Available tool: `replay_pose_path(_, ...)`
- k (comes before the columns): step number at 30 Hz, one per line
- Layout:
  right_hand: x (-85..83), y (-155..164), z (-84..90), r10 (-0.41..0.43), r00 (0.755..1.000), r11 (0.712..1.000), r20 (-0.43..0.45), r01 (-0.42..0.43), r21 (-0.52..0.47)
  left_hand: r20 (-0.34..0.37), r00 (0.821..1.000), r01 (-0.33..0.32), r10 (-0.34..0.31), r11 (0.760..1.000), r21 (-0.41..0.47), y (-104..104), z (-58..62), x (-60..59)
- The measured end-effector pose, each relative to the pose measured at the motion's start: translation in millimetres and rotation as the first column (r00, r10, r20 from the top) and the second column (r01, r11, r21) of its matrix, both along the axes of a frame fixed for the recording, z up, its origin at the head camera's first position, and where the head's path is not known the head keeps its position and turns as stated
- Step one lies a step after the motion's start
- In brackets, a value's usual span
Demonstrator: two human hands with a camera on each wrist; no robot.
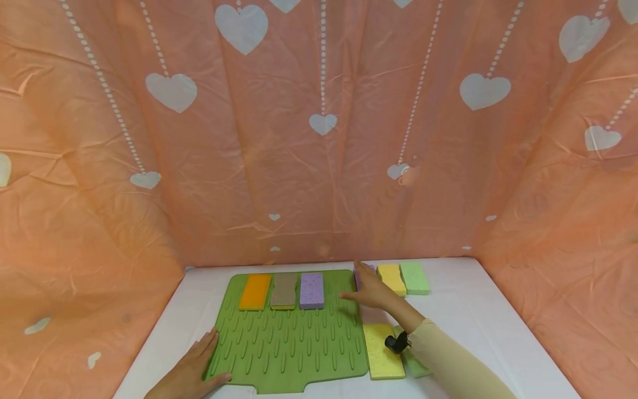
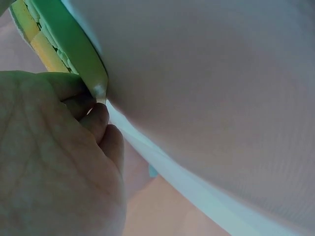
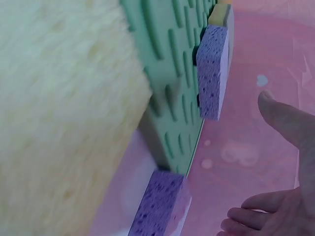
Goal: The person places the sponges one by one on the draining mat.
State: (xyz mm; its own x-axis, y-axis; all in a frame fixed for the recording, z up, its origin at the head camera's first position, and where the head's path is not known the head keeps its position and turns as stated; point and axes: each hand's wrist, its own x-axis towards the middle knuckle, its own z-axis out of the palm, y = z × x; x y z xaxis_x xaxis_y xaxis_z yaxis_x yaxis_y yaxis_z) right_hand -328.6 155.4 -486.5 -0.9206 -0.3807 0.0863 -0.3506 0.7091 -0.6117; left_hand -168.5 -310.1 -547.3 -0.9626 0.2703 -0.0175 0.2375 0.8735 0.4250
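Fingers (image 3: 248, 216) of right hand (image 1: 370, 289): close together, thumb held wide, nothing between. Hand hangs at the right edge of the green mat (image 1: 289, 349), apart from the loose purple sponge (image 3: 157, 206) just beside that mat.

Left hand (image 1: 186, 368): fingers straight, tips touching the mat's left edge; pressure cannot be told.

Along mat's far side, left to right: orange sponge (image 1: 255, 292), grey sponge (image 1: 284, 289), mat-top purple sponge (image 1: 312, 289). Farther right, off mat: small yellow sponge (image 1: 391, 279), pale green sponge (image 1: 415, 278).

Judgement: thumb and fingertips should straddle the loose sponge's long sides, squeeze lightly, lift level; left hand best steadies the mat.
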Motion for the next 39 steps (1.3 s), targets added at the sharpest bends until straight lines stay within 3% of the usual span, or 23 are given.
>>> replay_pose_path(5,-1.4,15,-1.0,-0.009,1.000,1.000,-0.015,0.009,-0.018,-0.015,1.000,0.004,-0.005,0.999,-0.047,2,3.1,-0.2)
replay_pose_path(10,-3.2,32,-1.7,-0.037,0.999,0.999,-0.009,0.037,-0.020,-0.013,1.000,0.010,-0.010,1.000,-0.011,1,1.7,-0.3)
replay_pose_path(17,-6.6,56,-4.9,-0.045,0.998,0.999,-0.049,0.045,0.001,-0.166,0.985,0.040,-0.041,0.999,-0.012,-7,-18.0,-2.1)
replay_pose_path(20,-6.4,66,-5.7,-0.056,0.998,0.998,-0.032,0.055,-0.011,-0.185,0.981,0.058,-0.059,0.998,-0.006,-9,-21.0,-2.8)
replay_pose_path(22,-5.4,73,-6.0,-0.064,0.998,0.998,-0.012,0.064,-0.018,-0.174,0.983,0.061,-0.064,0.998,-0.020,-8,-17.5,-2.1)
replay_pose_path(26,-4.9,87,-6.1,-0.069,0.997,0.998,-0.026,0.069,-0.010,-0.061,0.997,0.038,-0.037,0.999,0.008,-3,-6.3,-1.1)
replay_pose_path(30,-6.1,100,-4.8,-0.057,0.997,0.998,-0.049,0.056,-0.009,-0.002,1.000,0.016,-0.016,1.000,0.010,1,1.7,0.1)
replay_pose_path(36,-10.4,122,-2.4,-0.010,0.998,0.999,-0.070,0.012,0.030,-0.061,0.998,0.013,-0.014,1.000,-0.015,-3,-7.1,-1.8)
replay_pose_path(39,-11.4,133,-3.4,-0.013,0.998,0.999,-0.055,0.015,0.047,-0.052,0.998,0.018,-0.019,0.999,-0.028,-1,-3.7,-0.5)
